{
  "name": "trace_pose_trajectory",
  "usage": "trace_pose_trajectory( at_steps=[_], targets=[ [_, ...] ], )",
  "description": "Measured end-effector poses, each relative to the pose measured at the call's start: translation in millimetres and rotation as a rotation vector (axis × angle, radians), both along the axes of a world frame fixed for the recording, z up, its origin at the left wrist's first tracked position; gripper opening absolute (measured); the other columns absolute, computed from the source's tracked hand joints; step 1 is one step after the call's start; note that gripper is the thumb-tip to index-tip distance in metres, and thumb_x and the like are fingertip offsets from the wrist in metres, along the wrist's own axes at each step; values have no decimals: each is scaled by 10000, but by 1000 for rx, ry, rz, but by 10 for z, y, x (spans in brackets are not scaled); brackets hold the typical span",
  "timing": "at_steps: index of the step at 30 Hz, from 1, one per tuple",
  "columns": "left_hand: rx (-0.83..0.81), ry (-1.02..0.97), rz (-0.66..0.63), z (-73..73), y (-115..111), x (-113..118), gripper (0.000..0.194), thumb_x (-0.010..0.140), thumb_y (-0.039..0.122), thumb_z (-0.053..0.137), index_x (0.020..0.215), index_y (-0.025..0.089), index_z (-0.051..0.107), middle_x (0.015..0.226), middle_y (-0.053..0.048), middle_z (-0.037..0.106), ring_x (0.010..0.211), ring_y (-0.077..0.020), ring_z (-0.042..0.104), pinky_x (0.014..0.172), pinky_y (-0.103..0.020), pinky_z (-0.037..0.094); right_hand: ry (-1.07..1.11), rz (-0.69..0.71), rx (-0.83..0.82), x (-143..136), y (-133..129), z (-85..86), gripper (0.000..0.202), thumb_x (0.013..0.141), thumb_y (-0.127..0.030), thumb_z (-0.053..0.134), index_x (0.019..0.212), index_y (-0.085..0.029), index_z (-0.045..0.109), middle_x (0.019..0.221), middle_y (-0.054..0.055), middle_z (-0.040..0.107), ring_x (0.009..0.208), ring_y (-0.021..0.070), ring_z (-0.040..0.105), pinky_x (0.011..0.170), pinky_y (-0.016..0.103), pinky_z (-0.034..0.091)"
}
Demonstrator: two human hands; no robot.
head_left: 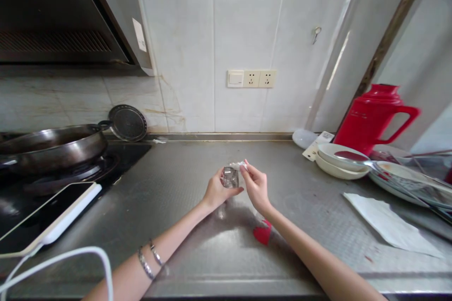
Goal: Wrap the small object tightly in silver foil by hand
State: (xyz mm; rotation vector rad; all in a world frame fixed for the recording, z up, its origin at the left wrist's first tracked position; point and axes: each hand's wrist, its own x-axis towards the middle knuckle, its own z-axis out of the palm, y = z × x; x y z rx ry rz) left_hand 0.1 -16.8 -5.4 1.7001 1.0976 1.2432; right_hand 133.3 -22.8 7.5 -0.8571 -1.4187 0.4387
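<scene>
- The left hand [217, 190] grasps a small clear jar [231, 178], fingers round its far side and thumb across the near side; the right hand [257, 186] pinches a crumpled whitish wrap [236, 166] at the jar's upper edge; whether wrap and jar are joined, I cannot tell.
- The jar is in front of the person, between the two hands, over the middle of the steel counter [169, 188]; a red scrap [262, 234] lies nearer the person, beside the right forearm.
- The jar looks smooth and hard, so it could slip if the left grip slackens; a sharp tug on the wrap could twist it loose, and a drop onto metal might chip it.
- The wrap seems thin; pulled unevenly, it could tear and leave bits.
- The white cable [102, 254] loops near the left forearm; a wide sweep could snag it and drag the phone [45, 221].
- Containers: the jar's inside is too blurred to tell; the pan [52, 150] on the stove [132, 153] shows only a dark interior; at the right, two bowls [339, 171] are nested, with a spoon [353, 156] across the upper one; the red flask [372, 117] hides its contents.
</scene>
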Motion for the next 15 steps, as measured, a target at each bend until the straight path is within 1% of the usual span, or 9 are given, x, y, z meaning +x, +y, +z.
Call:
trace_pose_trajectory(
  at_steps=[2,3,4,6,8,9,11,13,15],
  targets=[
    [13,-17,-20,20,-16,0,553,572,349,807,1032,143,578,850,-27,671,726,-151,612,652,-246,484,55,4,-59,-4,8,8,321,874,-403,519,710,-179,680,671,-13,657,699,176,616,901,410,501],
    [23,-27,-34,32,-24,0,559,574,347,807,1041,144,577,873,-31,670,741,-151,612,667,-247,484,67,13,-81,-7,13,8,323,873,-412,518,722,-178,680,694,-2,665,705,181,616,872,406,512],
    [31,-33,-45,43,-30,1,568,575,344,808,1054,144,577,892,-35,670,757,-152,613,681,-248,485,68,19,-92,-9,17,7,322,875,-417,514,738,-181,683,710,4,673,713,185,618,877,414,509],
    [30,-43,-53,58,-35,4,603,571,337,812,1091,146,574,911,-41,672,766,-152,612,677,-244,487,40,25,-73,-14,12,-1,310,882,-415,508,774,-195,698,712,0,687,738,192,629,971,459,457],
    [-15,-50,-38,62,-33,10,632,571,348,809,1120,149,566,885,-39,673,718,-145,607,603,-230,482,-10,23,-30,-14,-10,-8,287,890,-403,503,833,-218,714,699,-15,695,764,195,643,1059,500,378],
    [-50,-55,-28,61,-32,13,635,574,359,804,1124,150,564,871,-37,672,687,-142,601,550,-220,471,-37,22,-5,-12,-25,-10,280,893,-397,498,860,-229,719,687,-23,694,769,197,650,1078,513,358],
    [-115,-74,-13,61,-36,22,616,585,375,791,1111,148,563,854,-38,670,650,-141,594,471,-203,443,-82,16,40,-5,-49,-8,273,896,-386,492,892,-241,724,674,-35,689,749,197,663,1082,526,360],
    [-124,-94,-13,68,-51,32,598,583,363,792,1093,144,570,860,-41,674,663,-146,602,474,-202,448,-109,1,74,7,-55,-2,270,900,-366,485,893,-241,724,662,-45,683,688,183,663,1086,519,367],
    [-78,-104,-39,83,-72,41,609,575,343,802,1104,143,575,877,-43,680,702,-150,613,534,-211,473,-116,-15,89,18,-40,3,265,904,-343,483,877,-234,722,653,-54,679,607,155,643,1102,500,359]
  ],
)
